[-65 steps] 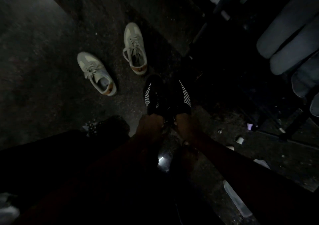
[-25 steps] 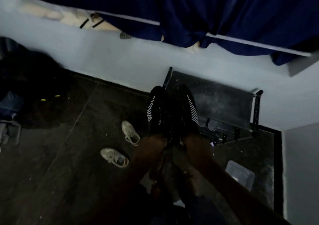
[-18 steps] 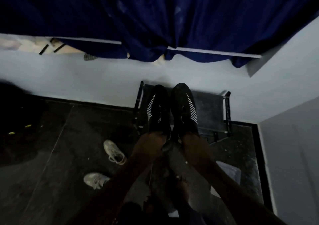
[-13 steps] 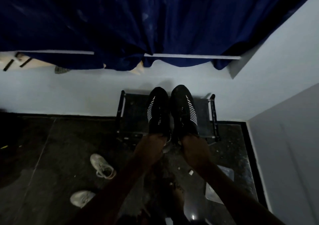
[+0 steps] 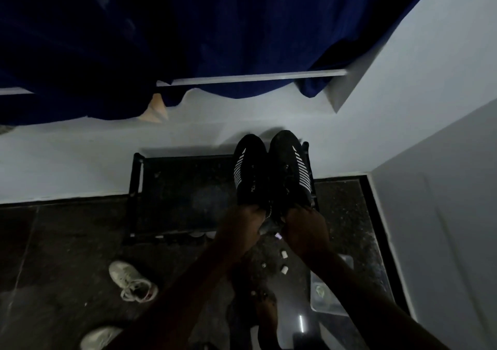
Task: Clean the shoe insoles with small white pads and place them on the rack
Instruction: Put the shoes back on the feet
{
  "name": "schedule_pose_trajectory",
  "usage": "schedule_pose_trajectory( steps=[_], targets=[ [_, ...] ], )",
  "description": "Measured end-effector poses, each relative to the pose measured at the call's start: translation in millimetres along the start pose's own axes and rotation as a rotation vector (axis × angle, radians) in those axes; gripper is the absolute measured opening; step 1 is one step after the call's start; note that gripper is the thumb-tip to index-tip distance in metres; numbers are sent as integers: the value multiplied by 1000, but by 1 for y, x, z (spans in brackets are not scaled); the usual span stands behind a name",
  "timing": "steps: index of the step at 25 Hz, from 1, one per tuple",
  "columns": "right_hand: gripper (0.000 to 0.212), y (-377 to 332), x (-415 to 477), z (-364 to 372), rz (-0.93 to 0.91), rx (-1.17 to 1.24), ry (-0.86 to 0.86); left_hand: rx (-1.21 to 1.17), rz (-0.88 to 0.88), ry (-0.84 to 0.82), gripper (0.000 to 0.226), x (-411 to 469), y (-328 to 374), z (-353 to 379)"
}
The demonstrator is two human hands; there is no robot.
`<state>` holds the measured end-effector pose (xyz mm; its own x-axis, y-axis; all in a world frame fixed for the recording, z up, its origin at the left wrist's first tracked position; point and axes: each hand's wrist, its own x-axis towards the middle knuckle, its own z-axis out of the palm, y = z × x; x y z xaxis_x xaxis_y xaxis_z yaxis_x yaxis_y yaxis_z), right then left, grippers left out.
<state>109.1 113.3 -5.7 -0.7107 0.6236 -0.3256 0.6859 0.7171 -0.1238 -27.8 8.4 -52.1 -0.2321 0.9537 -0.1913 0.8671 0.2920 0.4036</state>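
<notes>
Item: left black shoe (image 5: 248, 172), heel grasped by left hand (image 5: 242, 223); right black shoe (image 5: 291, 169), by right hand (image 5: 304, 226). Raised off the floor (image 5: 67, 242), now over rack (image 5: 183, 188) right end; placement likely next.

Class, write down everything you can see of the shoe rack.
The rack is low and black. It looks like a metal frame with short corner posts and a dark, speckled top shelf. It stands upright on the dark floor, its back against the pale wall. Over its right end the left hand and right hand hold two black shoes by the heels. Whether these touch it cannot be told.
</notes>
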Motion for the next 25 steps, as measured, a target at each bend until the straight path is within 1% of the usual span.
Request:
schedule_pose_trajectory(
  steps=[1,3,4,5,7,10,11,12,15,17,19,21,23,25],
  targets=[
    [30,5,5,7,1,0,11,-64,-34,-51,19,6,2,2],
    [30,12,12,19,-9,-12,26,-139,-50,-74,19,17,0,15],
    [30,14,15,24,-9,-22,25,-108,-45,-75,15,22,0,22],
    [29,16,18,29,-3,-27,19,-60,-53,-128,12,26,2,22],
    [28,21,27,36,-1,-27,31,-13,-59,-113,11,33,0,31],
    [29,27,37,45,-5,5,45,30,-30,-54,24,44,-4,50],
    [30,30,40,49,-6,10,37,37,-41,-88,21,45,-4,53],
    [31,32,42,54,-14,9,20,79,-22,-74,17,47,-4,57],
    [37,37,47,65,-28,25,-4,33,-7,-3,18,46,1,57],
    [38,38,51,66,-39,36,2,21,32,55,16,47,1,57],
    [32,42,51,67,-52,35,14,51,51,81,14,46,0,57],
    [23,47,50,71,-55,47,-8,87,55,114,18,44,-1,59],
    [28,48,46,72,-62,45,-6,116,28,134,22,40,2,60],
    [39,46,40,69,-27,29,28,122,-7,153,33,37,5,58]
  ],
)
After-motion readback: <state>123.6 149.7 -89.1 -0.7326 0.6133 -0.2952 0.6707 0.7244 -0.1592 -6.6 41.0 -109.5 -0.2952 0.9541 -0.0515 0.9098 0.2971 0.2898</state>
